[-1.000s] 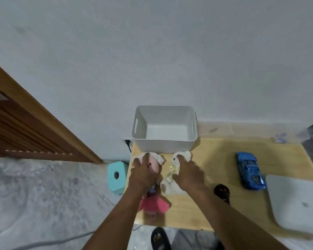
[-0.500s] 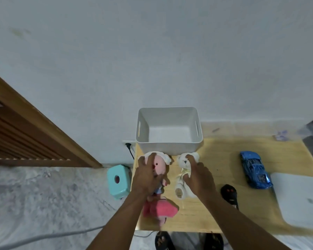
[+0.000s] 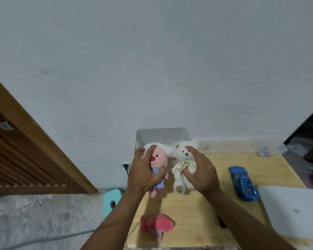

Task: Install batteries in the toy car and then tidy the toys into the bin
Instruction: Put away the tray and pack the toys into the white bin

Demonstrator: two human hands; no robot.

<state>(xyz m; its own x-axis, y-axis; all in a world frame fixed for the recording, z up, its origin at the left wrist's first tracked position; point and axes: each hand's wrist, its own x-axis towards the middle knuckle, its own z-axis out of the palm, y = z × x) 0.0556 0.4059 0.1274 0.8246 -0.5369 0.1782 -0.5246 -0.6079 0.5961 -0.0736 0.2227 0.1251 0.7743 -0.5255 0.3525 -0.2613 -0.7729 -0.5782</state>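
Head view, nearest to us: a pink plush (image 3: 157,225) lies near the front edge of the wooden table (image 3: 197,213). Beyond it our left hand (image 3: 143,174) curls round a pink-faced doll (image 3: 158,159) and our right hand (image 3: 201,172) curls round a white bear (image 3: 183,159), both toys upright, side by side. Off to the right the blue toy car (image 3: 243,183) rests on the table, well apart. Farthest, the white bin (image 3: 163,135) stands against the wall.
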